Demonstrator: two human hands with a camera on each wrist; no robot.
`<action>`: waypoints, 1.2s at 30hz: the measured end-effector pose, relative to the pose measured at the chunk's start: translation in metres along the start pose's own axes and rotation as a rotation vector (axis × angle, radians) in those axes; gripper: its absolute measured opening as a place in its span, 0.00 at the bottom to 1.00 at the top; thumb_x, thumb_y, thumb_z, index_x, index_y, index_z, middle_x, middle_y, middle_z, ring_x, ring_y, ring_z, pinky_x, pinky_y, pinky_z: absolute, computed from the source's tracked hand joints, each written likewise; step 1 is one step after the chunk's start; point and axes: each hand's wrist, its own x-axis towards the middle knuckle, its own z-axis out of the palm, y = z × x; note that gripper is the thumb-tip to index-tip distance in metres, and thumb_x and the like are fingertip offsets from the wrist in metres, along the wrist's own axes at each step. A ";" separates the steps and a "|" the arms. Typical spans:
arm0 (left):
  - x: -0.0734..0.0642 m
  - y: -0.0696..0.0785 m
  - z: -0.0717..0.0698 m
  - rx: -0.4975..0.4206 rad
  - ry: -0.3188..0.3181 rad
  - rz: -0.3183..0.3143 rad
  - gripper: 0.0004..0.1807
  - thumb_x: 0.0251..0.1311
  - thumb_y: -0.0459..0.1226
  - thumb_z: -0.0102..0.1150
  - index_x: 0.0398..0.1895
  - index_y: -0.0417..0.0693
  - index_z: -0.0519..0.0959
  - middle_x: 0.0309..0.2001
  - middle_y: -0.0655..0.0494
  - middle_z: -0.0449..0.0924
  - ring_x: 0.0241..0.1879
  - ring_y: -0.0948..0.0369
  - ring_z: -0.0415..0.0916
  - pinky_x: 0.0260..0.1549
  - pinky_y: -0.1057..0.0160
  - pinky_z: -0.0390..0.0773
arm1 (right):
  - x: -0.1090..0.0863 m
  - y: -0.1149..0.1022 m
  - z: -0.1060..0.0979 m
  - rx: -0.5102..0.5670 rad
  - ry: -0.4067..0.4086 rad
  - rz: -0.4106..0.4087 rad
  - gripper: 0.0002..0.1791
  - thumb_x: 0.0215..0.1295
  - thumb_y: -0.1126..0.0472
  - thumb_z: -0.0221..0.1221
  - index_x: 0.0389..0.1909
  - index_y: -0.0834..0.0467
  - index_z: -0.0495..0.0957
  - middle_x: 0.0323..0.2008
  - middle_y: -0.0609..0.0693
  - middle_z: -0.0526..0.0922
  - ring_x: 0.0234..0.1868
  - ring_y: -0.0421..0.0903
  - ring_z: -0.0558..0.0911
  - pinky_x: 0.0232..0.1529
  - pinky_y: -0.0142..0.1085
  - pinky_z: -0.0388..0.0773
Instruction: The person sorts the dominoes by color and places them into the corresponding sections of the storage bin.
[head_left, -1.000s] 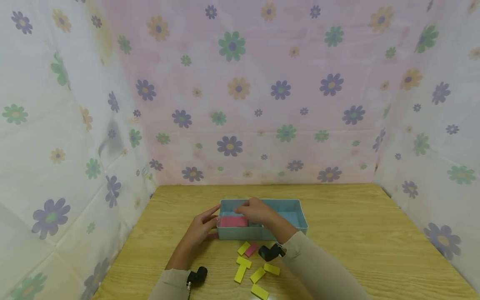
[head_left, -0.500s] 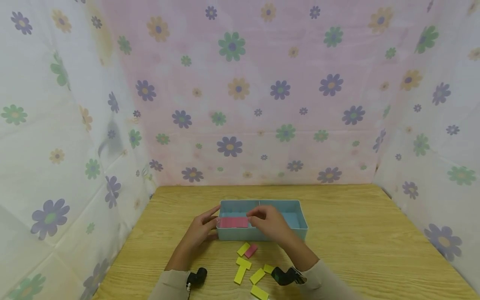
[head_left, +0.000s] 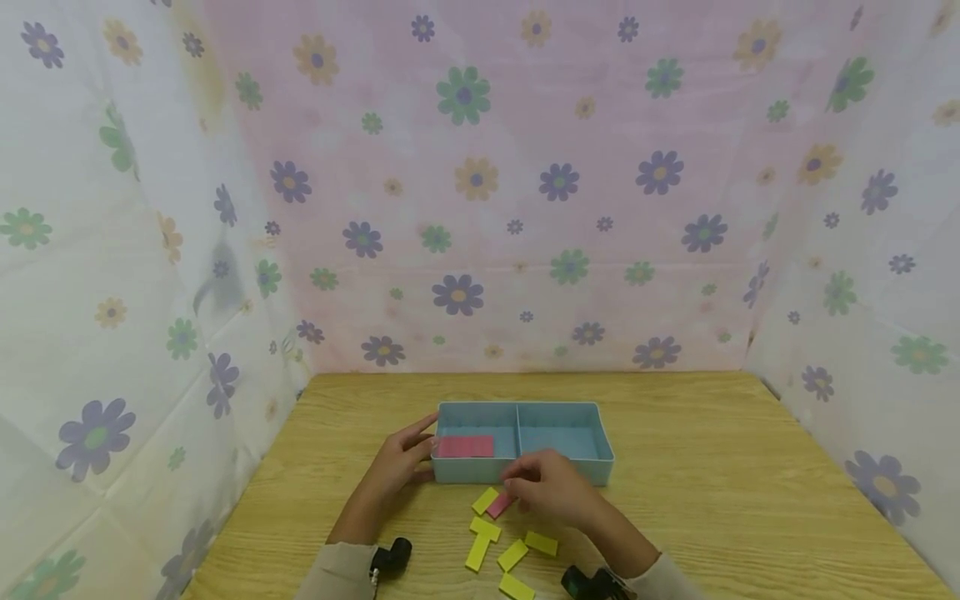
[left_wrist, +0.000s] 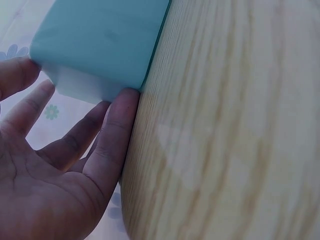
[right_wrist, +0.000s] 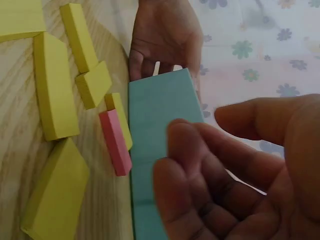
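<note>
A light blue box (head_left: 472, 472) with a divider stands mid-table; a row of pink blocks (head_left: 467, 447) lies along the front of its left compartment. My left hand (head_left: 396, 462) rests its fingertips against the box's left end, and the left wrist view shows the fingers spread along that end wall (left_wrist: 80, 87). In front of the box, my right hand (head_left: 553, 487) hovers by a loose pink block (head_left: 498, 505), its fingers bent loosely. Thumb and fingers stand apart with nothing between them in the right wrist view, where the pink block (right_wrist: 116, 142) lies beside a yellow one.
Several yellow blocks (head_left: 512, 555) lie scattered on the wooden table (head_left: 712, 500) in front of the box, two of them forming a T. Flowered cloth (head_left: 525, 208) encloses the table at the back and both sides.
My right hand has come out of the box's left compartment, moving back toward the loose pink block, and the divider shows fully. My left hand stays at the box's end.
</note>
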 end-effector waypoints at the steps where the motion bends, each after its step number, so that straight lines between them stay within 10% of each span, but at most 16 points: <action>1: 0.000 0.000 0.000 0.001 -0.002 0.003 0.30 0.78 0.38 0.53 0.81 0.56 0.63 0.69 0.34 0.73 0.60 0.42 0.80 0.49 0.45 0.87 | 0.000 0.002 0.002 -0.010 -0.024 0.005 0.14 0.74 0.58 0.60 0.50 0.62 0.87 0.38 0.57 0.89 0.31 0.50 0.85 0.29 0.37 0.83; 36: -0.001 -0.002 -0.002 0.001 -0.014 -0.004 0.31 0.78 0.41 0.55 0.81 0.58 0.63 0.69 0.35 0.72 0.61 0.43 0.80 0.50 0.46 0.87 | -0.013 0.023 -0.004 -0.151 -0.156 0.044 0.11 0.74 0.54 0.61 0.39 0.51 0.92 0.30 0.46 0.89 0.20 0.37 0.73 0.19 0.29 0.68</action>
